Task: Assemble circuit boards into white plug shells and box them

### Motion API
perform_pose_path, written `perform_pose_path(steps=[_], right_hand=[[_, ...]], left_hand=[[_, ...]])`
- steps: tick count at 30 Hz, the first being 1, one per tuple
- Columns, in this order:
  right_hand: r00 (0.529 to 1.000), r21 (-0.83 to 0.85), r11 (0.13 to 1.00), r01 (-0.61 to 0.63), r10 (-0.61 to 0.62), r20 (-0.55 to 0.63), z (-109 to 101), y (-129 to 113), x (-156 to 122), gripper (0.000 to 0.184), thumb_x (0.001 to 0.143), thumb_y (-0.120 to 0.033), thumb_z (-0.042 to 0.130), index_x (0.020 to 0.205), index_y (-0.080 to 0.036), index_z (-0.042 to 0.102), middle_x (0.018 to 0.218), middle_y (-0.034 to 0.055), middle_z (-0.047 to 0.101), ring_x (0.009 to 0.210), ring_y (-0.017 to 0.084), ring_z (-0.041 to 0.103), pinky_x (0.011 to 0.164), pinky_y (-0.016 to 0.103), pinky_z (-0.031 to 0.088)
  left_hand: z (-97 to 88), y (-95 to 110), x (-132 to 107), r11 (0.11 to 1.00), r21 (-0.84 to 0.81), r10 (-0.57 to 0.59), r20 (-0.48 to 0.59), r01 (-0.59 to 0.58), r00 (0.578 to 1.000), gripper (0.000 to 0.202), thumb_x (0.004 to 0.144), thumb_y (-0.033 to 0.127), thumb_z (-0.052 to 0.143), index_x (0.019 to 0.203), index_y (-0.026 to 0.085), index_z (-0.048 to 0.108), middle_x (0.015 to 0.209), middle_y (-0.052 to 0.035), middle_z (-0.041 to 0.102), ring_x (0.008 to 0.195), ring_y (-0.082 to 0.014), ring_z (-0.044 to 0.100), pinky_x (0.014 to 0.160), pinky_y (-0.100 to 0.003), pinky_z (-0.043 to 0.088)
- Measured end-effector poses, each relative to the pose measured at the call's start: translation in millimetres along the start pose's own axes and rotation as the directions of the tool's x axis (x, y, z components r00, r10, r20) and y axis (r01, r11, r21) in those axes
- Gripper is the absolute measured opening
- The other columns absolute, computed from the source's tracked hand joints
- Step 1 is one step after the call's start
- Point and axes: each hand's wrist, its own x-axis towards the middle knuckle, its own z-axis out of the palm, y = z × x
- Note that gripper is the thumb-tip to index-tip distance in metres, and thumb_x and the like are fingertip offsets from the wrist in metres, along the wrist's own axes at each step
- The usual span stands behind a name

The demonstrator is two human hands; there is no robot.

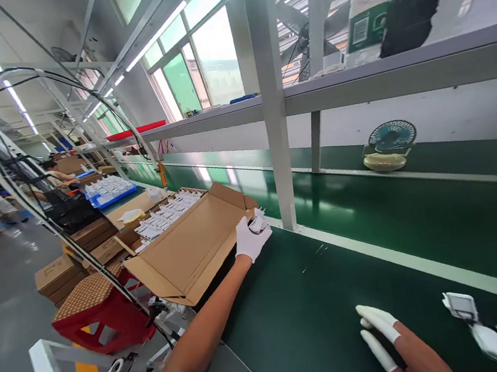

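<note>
My left hand (pixel 251 241), in a white glove, reaches out past the open cardboard flap. Its fingers are closed round a small white plastic part (pixel 259 221), partly hidden by the glove. Beside it is an open cardboard box (pixel 200 237) with rows of similar white parts (pixel 166 217) inside. My right hand (pixel 399 342) has white covers on its fingertips. It hovers low over the green worktable (pixel 310 317), fingers apart and nothing between them. To its right lies a white device with a dark cable (pixel 488 331).
A pale metal post (pixel 272 116) rises at the bench's far edge, below a shelf (pixel 398 80). Beyond runs a green conveyor belt (pixel 391 210), with a small fan (pixel 391 138) behind. A red stool (pixel 105 312) and cardboard boxes (pixel 60 275) stand at left; people work farther off.
</note>
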Motion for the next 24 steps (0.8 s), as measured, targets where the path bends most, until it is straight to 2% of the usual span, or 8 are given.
perform_pose_path(steps=[4,6,8,10,12,16,19,24], right_hand=[[0.998,0.007,1.0,0.027,-0.028,0.049,-9,-22,11,0.038,0.099,-0.023,0.047,0.134,-0.025,0.06,0.101,0.0086,0.074,0.1,0.026,0.073,0.088,0.04,0.064],[0.999,0.048,0.998,0.044,-0.045,0.025,-13,-30,19,0.039,0.1,-0.018,0.046,0.137,-0.024,0.057,0.112,0.0105,0.072,0.105,0.025,0.071,0.094,0.042,0.061],[0.998,0.084,0.995,0.056,-0.057,0.01,-17,-35,25,0.039,0.1,-0.015,0.048,0.137,-0.023,0.057,0.115,0.0115,0.071,0.105,0.025,0.069,0.094,0.044,0.06],[0.998,0.107,0.992,0.061,-0.062,0.011,-20,-36,27,0.038,0.1,-0.013,0.049,0.136,-0.022,0.058,0.115,0.0117,0.071,0.105,0.025,0.068,0.093,0.044,0.059],[0.997,0.108,0.992,0.068,-0.07,0.017,-22,-37,27,0.035,0.1,-0.014,0.049,0.132,-0.021,0.059,0.113,0.0113,0.071,0.102,0.025,0.067,0.091,0.043,0.058],[0.993,0.036,0.993,0.109,-0.11,0.051,-24,-35,26,0.027,0.101,-0.018,0.051,0.125,-0.02,0.062,0.11,0.0107,0.071,0.097,0.023,0.066,0.088,0.039,0.056],[0.988,-0.017,0.992,0.121,-0.119,0.101,-26,-34,26,0.023,0.1,-0.019,0.054,0.12,-0.02,0.064,0.108,0.0102,0.071,0.099,0.022,0.065,0.089,0.037,0.054],[0.986,-0.024,0.993,0.112,-0.108,0.126,-25,-29,23,0.025,0.098,-0.018,0.058,0.122,-0.021,0.065,0.108,0.0092,0.072,0.099,0.022,0.065,0.091,0.036,0.054]], left_hand=[[-17.4,22,-7,0.986,0.13,0.119,-0.094,-0.106,0.988,0.072,0.075,0.043,0.08,0.137,0.019,0.052,0.132,-0.0121,0.058,0.085,-0.0172,0.059,0.089,-0.035,0.049],[-18.2,29,-14,0.951,0.204,0.224,0.068,-0.233,0.972,0.047,0.085,0.047,0.07,0.126,0.024,0.063,0.114,-0.0046,0.067,0.078,-0.0157,0.059,0.082,-0.032,0.051],[-9.6,31,-24,0.902,0.223,0.276,0.362,-0.37,0.89,0.033,0.09,0.047,0.064,0.114,0.025,0.069,0.094,-0.0008,0.069,0.074,-0.0157,0.06,0.077,-0.031,0.052],[8.0,25,-39,0.846,0.223,0.279,0.589,-0.484,0.759,0.032,0.09,0.045,0.064,0.115,0.025,0.07,0.089,-0.0007,0.069,0.072,-0.0164,0.061,0.075,-0.031,0.054],[30.7,15,-52,0.792,0.227,0.274,0.697,-0.567,0.663,0.041,0.089,0.041,0.064,0.126,0.024,0.065,0.106,-0.0042,0.07,0.076,-0.0173,0.064,0.077,-0.033,0.057],[72.1,-6,-61,0.722,0.208,0.307,0.759,-0.66,0.575,0.043,0.089,0.027,0.057,0.131,0.022,0.063,0.133,-0.0094,0.063,0.094,-0.0219,0.068,0.092,-0.039,0.058],[86.2,-15,-47,0.704,0.207,0.333,0.749,-0.68,0.573,0.036,0.089,0.018,0.048,0.116,0.021,0.071,0.12,-0.0107,0.07,0.11,-0.028,0.066,0.106,-0.045,0.051],[77.1,-25,-22,0.699,0.3,0.308,0.693,-0.65,0.651,0.036,0.086,0.021,0.047,0.111,0.02,0.073,0.115,-0.0132,0.071,0.114,-0.032,0.064,0.109,-0.05,0.048]])
